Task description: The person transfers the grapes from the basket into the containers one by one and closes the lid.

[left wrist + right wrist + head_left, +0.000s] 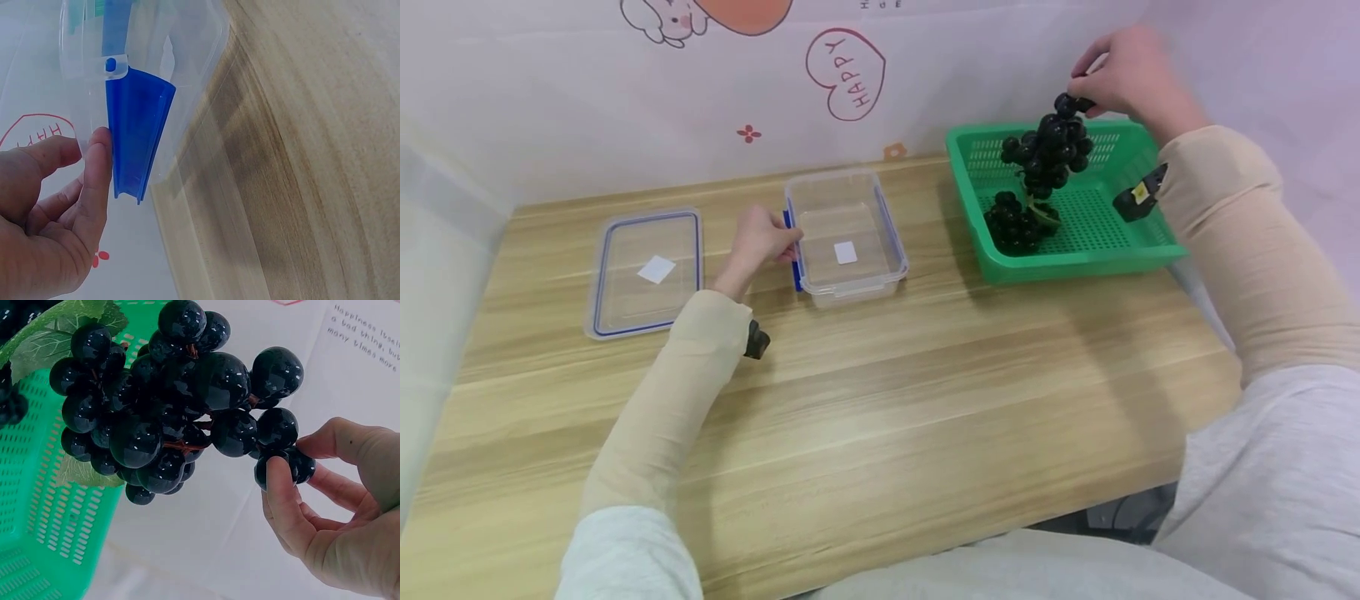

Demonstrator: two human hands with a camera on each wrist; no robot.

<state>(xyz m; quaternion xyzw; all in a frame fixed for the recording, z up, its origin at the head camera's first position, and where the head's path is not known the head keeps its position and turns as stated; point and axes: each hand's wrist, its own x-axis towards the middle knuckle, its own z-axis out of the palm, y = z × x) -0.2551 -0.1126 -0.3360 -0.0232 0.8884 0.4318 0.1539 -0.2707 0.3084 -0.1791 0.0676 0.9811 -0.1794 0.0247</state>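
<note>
My right hand [1123,79] pinches the end of a bunch of dark grapes [1051,150] and holds it up over the green basket [992,265]. In the right wrist view thumb and fingers grip the lowest grapes of the glossy bunch [181,406]. Another dark bunch [1011,223] with a green leaf lies in the basket's left part. My left hand [762,240] pinches the left rim of a clear plastic container [842,212] standing on the table. Beside its fingertips, a blue clip [139,128] hangs down from the rim in the left wrist view.
The container's clear lid [647,271], with a blue seal and a white label, lies left of my left hand. The wooden table [880,417] meets a white printed wall covering [700,108] at the back. Its front edge is close to my body.
</note>
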